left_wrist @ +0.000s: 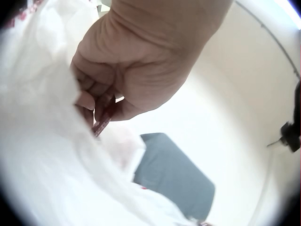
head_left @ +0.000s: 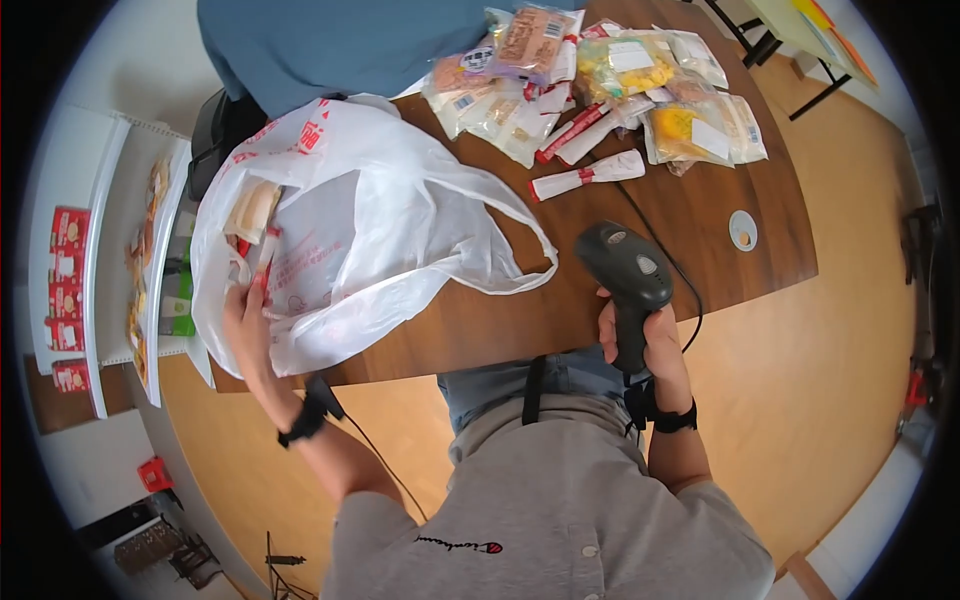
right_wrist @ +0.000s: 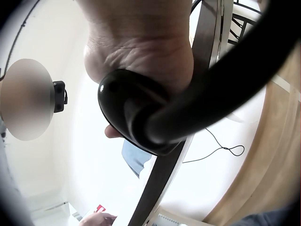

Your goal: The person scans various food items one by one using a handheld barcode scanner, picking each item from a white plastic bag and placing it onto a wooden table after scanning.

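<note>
At the mouth of a white plastic bag (head_left: 400, 210), my left hand (head_left: 247, 325) pinches a slim red-and-white packet (head_left: 266, 252). Its red edge (left_wrist: 104, 118) shows between thumb and fingers in the left wrist view, while bag film covers the rest there. Beside that packet, a beige packet (head_left: 253, 208) lies inside the bag. My right hand (head_left: 660, 345) grips a black handheld barcode scanner (head_left: 628, 275) by its handle, over the table's front edge. From below, the right wrist view shows the butt of the scanner (right_wrist: 124, 101) against the palm, its thick cable crossing in front.
Packaged foods (head_left: 630, 65) and slim red-and-white packets (head_left: 590, 176) are heaped at the back right of the wooden table (head_left: 480, 330). A round white sticker (head_left: 743, 230) is near its right edge. The scanner cable (head_left: 690, 290) loops across the tabletop. Shelves (head_left: 110, 260) stand at left. Across the table is a person's blue-grey clothing (head_left: 330, 45).
</note>
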{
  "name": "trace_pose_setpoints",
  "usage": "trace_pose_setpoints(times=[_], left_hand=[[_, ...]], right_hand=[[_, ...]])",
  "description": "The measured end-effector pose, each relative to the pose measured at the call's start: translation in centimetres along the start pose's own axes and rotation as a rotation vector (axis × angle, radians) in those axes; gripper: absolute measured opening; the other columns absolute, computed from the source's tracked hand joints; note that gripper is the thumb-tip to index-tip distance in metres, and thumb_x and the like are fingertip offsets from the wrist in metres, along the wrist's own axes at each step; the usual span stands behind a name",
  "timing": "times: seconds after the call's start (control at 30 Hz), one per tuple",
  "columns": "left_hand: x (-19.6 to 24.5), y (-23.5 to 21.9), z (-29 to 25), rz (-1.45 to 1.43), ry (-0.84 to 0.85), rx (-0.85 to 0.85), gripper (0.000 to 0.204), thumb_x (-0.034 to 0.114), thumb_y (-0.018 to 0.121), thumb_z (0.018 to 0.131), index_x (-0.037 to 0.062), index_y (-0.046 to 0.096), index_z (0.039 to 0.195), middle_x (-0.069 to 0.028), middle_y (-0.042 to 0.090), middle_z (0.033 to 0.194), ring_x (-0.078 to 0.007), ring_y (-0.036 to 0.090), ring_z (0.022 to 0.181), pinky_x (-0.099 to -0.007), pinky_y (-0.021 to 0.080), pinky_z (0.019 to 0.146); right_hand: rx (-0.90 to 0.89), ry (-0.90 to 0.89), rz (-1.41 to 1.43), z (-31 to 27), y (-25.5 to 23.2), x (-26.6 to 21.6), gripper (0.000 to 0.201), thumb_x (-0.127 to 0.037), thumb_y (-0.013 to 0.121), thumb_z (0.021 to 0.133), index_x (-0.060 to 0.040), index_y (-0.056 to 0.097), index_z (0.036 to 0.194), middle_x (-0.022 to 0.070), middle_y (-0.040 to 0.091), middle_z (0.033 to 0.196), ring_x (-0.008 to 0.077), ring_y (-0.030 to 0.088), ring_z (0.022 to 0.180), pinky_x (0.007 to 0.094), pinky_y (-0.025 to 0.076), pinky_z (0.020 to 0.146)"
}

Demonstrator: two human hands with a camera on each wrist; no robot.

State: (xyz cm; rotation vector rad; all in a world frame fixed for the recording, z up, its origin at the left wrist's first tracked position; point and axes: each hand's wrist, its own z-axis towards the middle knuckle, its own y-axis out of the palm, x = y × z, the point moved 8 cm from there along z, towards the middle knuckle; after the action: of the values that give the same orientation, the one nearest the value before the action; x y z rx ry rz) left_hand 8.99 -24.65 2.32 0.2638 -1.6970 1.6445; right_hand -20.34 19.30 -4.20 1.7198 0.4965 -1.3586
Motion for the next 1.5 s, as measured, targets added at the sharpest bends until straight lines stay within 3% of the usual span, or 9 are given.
trace_pose_setpoints(times=[0.2,0.37,0.57,0.8,0.97,1.13,1.2,1.33,1.5], left_hand=[[13.3,6.2,-9.2,-0.700,0.189,-0.210,0.013,0.017,0.052,0.102,0.0039,0.055,0.100,-0.0061,0.063,0.077,-0.0087,0.055,0.061,-0.0213,0.040,0.052],[20.5,15.9,-11.9,-0.441,0.407,-0.327,0.011,0.011,0.056,0.100,0.0009,0.058,0.095,-0.0037,0.065,0.072,-0.0085,0.058,0.062,-0.0230,0.045,0.057],[21.1,18.1,-13.5,-0.440,0.479,-0.470,0.008,0.008,0.056,0.099,0.0007,0.058,0.096,-0.0047,0.065,0.073,-0.0089,0.058,0.062,-0.0231,0.046,0.058],[20.3,16.6,-11.2,-0.638,0.333,-0.445,0.009,0.006,0.055,0.099,-0.0011,0.056,0.095,-0.0059,0.066,0.073,-0.0077,0.058,0.061,-0.0215,0.044,0.055],[29.0,15.2,-7.8,-0.884,0.458,-0.262,0.012,0.012,0.055,0.101,0.0009,0.057,0.099,-0.0056,0.065,0.076,-0.0064,0.053,0.059,-0.0202,0.040,0.052],[36.3,19.4,-3.6,-0.799,0.650,-0.044,0.020,0.018,0.062,0.097,-0.0008,0.056,0.098,-0.0098,0.068,0.074,-0.0102,0.062,0.058,-0.0252,0.043,0.048],[38.2,20.3,-3.9,-0.402,0.735,0.025,0.025,0.020,0.067,0.093,-0.0019,0.055,0.097,-0.0112,0.069,0.073,-0.0099,0.065,0.060,-0.0272,0.046,0.049],[35.4,19.8,-4.6,-0.376,0.692,-0.048,0.031,0.021,0.070,0.090,-0.0018,0.056,0.104,-0.0101,0.067,0.070,-0.0093,0.062,0.058,-0.0259,0.046,0.052],[23.4,14.5,-4.6,-0.450,0.400,-0.224,0.018,0.015,0.066,0.093,0.0013,0.065,0.104,-0.0049,0.066,0.071,-0.0092,0.060,0.060,-0.0236,0.046,0.057]], right_hand=[[-0.069,-0.017,-0.024,0.0,0.0,0.2,0.073,-0.064,0.048,0.093,0.0042,0.053,0.119,0.0094,0.062,0.078,0.0144,0.062,0.057,0.0259,0.049,0.051],[-0.067,-0.034,-0.058,-0.1,0.1,0.1,0.069,-0.064,0.049,0.093,0.0032,0.060,0.101,0.0081,0.063,0.076,0.0143,0.063,0.058,0.0257,0.049,0.052],[0.012,-0.062,-0.062,-0.3,-0.3,-0.1,0.062,-0.060,0.050,0.095,0.0013,0.060,0.093,0.0057,0.063,0.074,0.0134,0.063,0.058,0.0250,0.048,0.052],[-0.053,-0.028,-0.049,-0.1,0.0,0.0,0.061,-0.060,0.049,0.096,0.0003,0.058,0.095,0.0054,0.063,0.075,0.0132,0.063,0.058,0.0250,0.048,0.054],[-0.057,0.005,-0.007,0.0,0.0,0.2,0.066,-0.062,0.048,0.095,0.0020,0.057,0.107,0.0069,0.063,0.077,0.0137,0.063,0.058,0.0251,0.048,0.054],[-0.062,-0.033,0.037,0.0,0.2,0.0,0.071,-0.060,0.048,0.095,0.0038,0.051,0.126,0.0082,0.063,0.081,0.0138,0.062,0.059,0.0249,0.049,0.054],[-0.058,-0.028,0.033,-0.1,0.2,-0.1,0.072,-0.061,0.048,0.095,0.0039,0.051,0.126,0.0083,0.062,0.081,0.0137,0.062,0.059,0.0249,0.049,0.055],[-0.015,0.012,0.029,-0.4,-0.1,0.2,0.078,-0.065,0.050,0.092,0.0047,0.050,0.128,0.0083,0.062,0.082,0.0133,0.061,0.060,0.0248,0.049,0.054],[-0.053,0.042,0.002,0.0,0.2,0.3,0.086,-0.071,0.049,0.089,0.0056,0.050,0.128,0.0081,0.062,0.080,0.0131,0.061,0.059,0.0242,0.048,0.052]])
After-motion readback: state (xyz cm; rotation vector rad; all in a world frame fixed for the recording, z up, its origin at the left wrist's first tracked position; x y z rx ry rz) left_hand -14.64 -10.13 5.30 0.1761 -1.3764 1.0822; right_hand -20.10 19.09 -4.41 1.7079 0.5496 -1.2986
